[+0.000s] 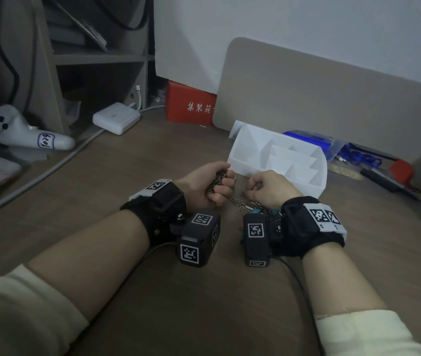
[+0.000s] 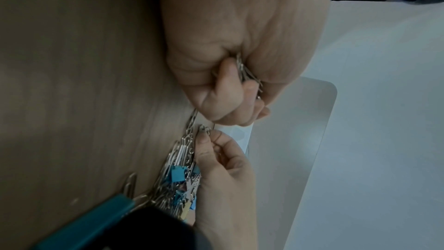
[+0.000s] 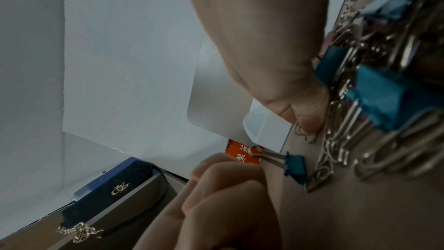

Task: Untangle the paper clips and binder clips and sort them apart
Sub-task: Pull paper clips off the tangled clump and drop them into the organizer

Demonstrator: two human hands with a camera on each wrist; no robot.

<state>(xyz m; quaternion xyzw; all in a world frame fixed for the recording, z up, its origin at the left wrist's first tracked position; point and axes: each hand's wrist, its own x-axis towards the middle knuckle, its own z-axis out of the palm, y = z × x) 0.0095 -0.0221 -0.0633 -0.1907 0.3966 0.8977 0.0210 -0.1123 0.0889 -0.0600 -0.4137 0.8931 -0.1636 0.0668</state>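
Note:
My left hand (image 1: 219,185) is a fist gripping a bunch of silver paper clips (image 2: 245,71). A chain of linked paper clips (image 1: 237,201) runs from it down to a tangled pile (image 2: 177,172) of paper clips and blue binder clips on the desk between my wrists. My right hand (image 1: 251,190) pinches one paper clip (image 2: 205,129) at the top of that pile with thumb and forefinger. In the right wrist view a small blue binder clip (image 3: 294,164) lies apart from the pile (image 3: 384,92), beside the left hand (image 3: 216,187).
A white compartment tray (image 1: 314,181) stands just beyond my hands. A large teal binder clip (image 2: 96,221) lies at the pile's near end. A red box (image 1: 188,106), a white charger (image 1: 115,118) with its cable and blue stationery (image 1: 314,142) line the back of the desk.

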